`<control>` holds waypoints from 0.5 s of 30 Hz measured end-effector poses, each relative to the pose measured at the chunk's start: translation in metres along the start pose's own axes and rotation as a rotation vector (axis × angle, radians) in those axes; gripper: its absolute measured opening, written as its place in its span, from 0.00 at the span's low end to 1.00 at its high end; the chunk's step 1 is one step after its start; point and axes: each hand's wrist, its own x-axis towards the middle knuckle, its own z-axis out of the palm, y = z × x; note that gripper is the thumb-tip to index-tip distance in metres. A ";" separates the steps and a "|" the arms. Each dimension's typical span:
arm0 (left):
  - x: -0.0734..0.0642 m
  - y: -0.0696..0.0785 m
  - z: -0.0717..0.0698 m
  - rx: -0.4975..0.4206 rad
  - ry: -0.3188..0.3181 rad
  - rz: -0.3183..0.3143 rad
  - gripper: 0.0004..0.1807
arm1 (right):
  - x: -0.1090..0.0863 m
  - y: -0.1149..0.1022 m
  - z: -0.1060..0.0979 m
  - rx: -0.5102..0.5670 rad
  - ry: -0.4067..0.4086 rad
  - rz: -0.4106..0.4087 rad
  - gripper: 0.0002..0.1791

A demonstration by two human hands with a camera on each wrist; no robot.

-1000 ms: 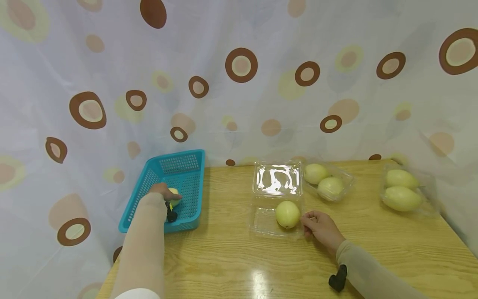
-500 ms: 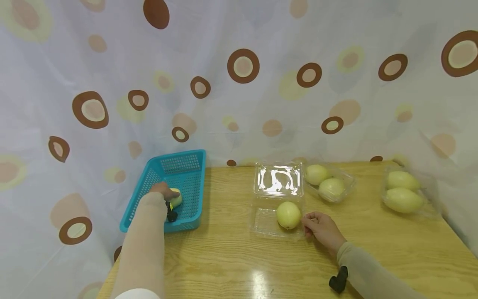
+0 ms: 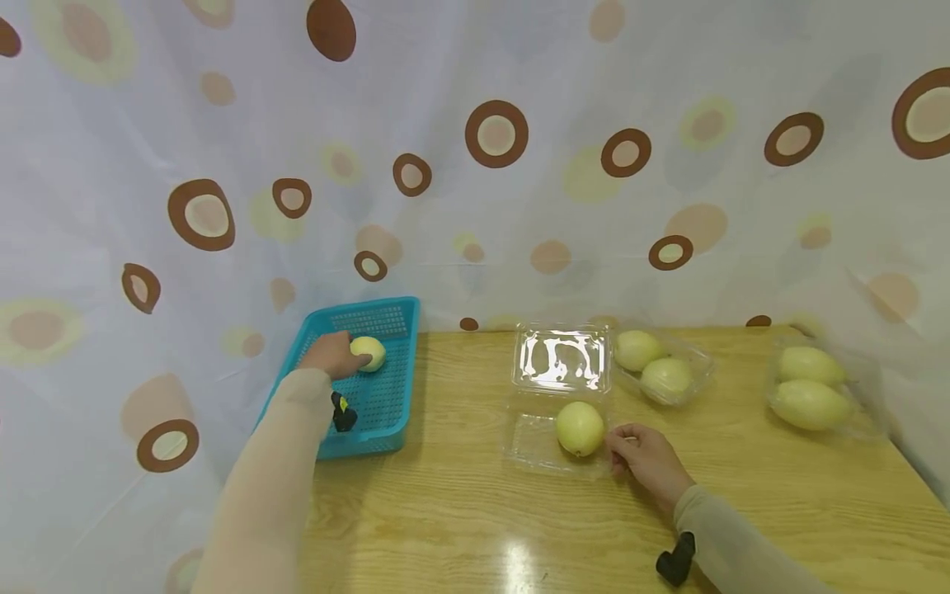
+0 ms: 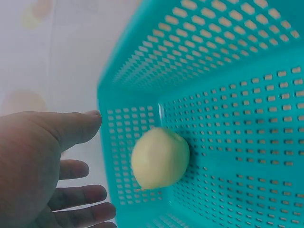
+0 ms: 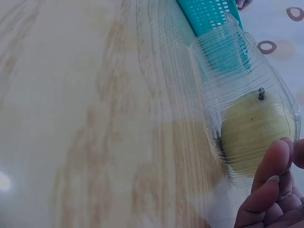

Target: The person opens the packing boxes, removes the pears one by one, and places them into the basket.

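In the head view my left hand (image 3: 331,355) is over the blue plastic basket (image 3: 403,404), beside a pale yellow melon (image 3: 368,354). The left wrist view shows its fingers spread and apart from that melon (image 4: 160,158), which rests against the basket's end wall. My right hand (image 3: 647,464) pinches the right edge of an open clear plastic clamshell box (image 3: 533,441) between thumb and fingertips. One yellow melon (image 3: 580,429) sits in the right part of its base. The box's lid (image 3: 562,357) lies folded back, away from me.
To the right of the lid stands a clear box with two melons (image 3: 666,380). Another box with two melons (image 3: 811,404) is near the right edge of the wooden table (image 3: 445,511). A spotted curtain (image 3: 445,214) hangs behind the table.
My left hand and the melon beside it have moved toward the far end of the basket. The right hand keeps its pinch on the box edge. The head view has shifted slightly.
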 end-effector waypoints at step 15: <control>-0.018 0.058 0.006 -0.086 0.055 0.158 0.34 | 0.002 0.002 0.000 -0.030 -0.001 0.012 0.19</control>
